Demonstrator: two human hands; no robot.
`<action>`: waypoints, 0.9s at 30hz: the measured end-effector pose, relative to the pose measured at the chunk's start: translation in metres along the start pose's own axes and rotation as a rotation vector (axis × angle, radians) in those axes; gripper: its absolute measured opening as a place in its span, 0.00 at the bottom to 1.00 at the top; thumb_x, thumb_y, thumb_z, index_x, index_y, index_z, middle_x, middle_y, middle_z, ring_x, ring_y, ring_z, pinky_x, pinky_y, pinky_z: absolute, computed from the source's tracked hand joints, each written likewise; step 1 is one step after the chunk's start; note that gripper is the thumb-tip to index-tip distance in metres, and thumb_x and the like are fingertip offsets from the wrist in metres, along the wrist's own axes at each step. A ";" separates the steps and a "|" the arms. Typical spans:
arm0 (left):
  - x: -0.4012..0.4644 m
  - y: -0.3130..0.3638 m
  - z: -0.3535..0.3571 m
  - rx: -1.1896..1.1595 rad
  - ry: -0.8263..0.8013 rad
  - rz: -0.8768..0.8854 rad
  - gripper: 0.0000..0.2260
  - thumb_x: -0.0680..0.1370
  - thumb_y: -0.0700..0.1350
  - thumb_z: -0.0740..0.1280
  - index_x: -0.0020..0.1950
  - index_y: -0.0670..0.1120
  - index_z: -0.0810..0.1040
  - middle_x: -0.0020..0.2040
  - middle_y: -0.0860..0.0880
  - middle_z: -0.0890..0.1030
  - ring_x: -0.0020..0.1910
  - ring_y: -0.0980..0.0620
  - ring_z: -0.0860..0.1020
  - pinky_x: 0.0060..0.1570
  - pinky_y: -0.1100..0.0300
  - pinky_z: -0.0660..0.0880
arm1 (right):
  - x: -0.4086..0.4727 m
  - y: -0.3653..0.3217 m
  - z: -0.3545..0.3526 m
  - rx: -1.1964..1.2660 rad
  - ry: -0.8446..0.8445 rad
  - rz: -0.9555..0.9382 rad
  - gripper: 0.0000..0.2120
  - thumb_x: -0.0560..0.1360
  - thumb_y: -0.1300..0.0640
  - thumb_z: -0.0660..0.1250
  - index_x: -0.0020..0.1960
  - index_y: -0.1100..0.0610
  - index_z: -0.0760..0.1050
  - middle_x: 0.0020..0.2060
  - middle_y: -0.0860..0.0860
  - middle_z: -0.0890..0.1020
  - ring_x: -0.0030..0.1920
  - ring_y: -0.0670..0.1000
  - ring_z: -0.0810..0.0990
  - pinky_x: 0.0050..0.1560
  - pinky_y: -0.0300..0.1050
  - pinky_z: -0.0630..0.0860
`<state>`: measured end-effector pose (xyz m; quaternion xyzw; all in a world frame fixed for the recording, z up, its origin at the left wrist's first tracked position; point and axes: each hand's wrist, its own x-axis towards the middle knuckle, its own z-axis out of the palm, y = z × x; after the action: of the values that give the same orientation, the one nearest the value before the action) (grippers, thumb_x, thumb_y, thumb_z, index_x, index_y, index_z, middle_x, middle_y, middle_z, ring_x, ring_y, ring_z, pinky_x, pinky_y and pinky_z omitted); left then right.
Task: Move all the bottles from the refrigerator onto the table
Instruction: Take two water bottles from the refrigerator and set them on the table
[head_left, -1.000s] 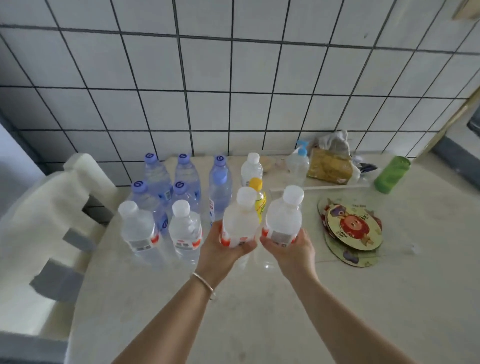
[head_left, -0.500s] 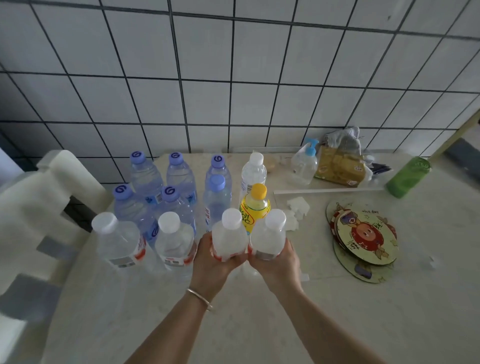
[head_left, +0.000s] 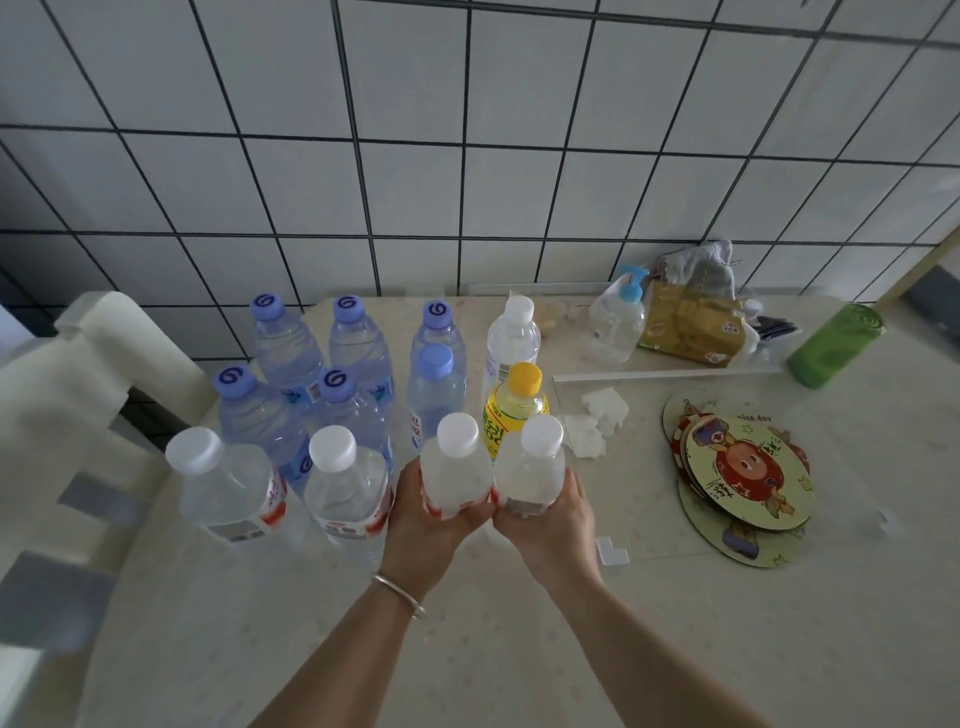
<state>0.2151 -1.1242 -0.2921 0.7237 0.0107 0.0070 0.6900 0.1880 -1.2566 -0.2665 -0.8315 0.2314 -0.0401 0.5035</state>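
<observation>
Bottles fill both my hands: my left hand (head_left: 423, 519) curls round one frosted white-capped bottle (head_left: 454, 470), my right hand (head_left: 550, 514) round another (head_left: 530, 473), the two touching side by side, upright, low over the table (head_left: 571, 649). Just behind them stands a yellow-capped bottle (head_left: 514, 410); at left, blue-capped water bottles (head_left: 291, 353) cluster beside two clear white-capped ones (head_left: 228, 483).

On the desk (head_left: 727, 649), a cluster of bottles (head_left: 332, 384) stood at the left, against the wall. Two bottles (head_left: 488, 467), side by side and touching, stood just right of the cluster's front row. The coasters (head_left: 743, 483) lay well right; a chair (head_left: 78, 415) stood left of the desk.
</observation>
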 end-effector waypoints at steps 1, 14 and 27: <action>-0.001 -0.001 0.000 0.007 -0.001 -0.013 0.27 0.57 0.50 0.79 0.53 0.54 0.74 0.50 0.53 0.81 0.49 0.61 0.80 0.46 0.69 0.75 | 0.000 0.000 0.000 -0.002 -0.008 0.001 0.26 0.60 0.55 0.77 0.55 0.53 0.70 0.49 0.49 0.74 0.50 0.51 0.74 0.44 0.41 0.69; -0.041 0.007 -0.006 0.167 0.055 -0.295 0.23 0.64 0.43 0.76 0.57 0.45 0.75 0.56 0.44 0.81 0.54 0.45 0.79 0.54 0.55 0.72 | -0.034 -0.003 -0.030 -0.248 -0.127 0.157 0.42 0.67 0.52 0.73 0.74 0.55 0.54 0.68 0.54 0.63 0.68 0.56 0.66 0.64 0.48 0.68; -0.192 0.122 -0.012 0.239 0.250 -0.175 0.16 0.71 0.45 0.72 0.58 0.46 0.76 0.50 0.51 0.78 0.55 0.49 0.77 0.57 0.57 0.70 | -0.171 -0.029 -0.111 -0.122 -0.177 -0.147 0.34 0.70 0.43 0.69 0.71 0.53 0.62 0.66 0.52 0.70 0.67 0.52 0.68 0.65 0.46 0.66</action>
<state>0.0234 -1.1224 -0.1688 0.7905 0.1597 0.0354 0.5902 0.0125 -1.2632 -0.1584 -0.8756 0.1265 0.0107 0.4661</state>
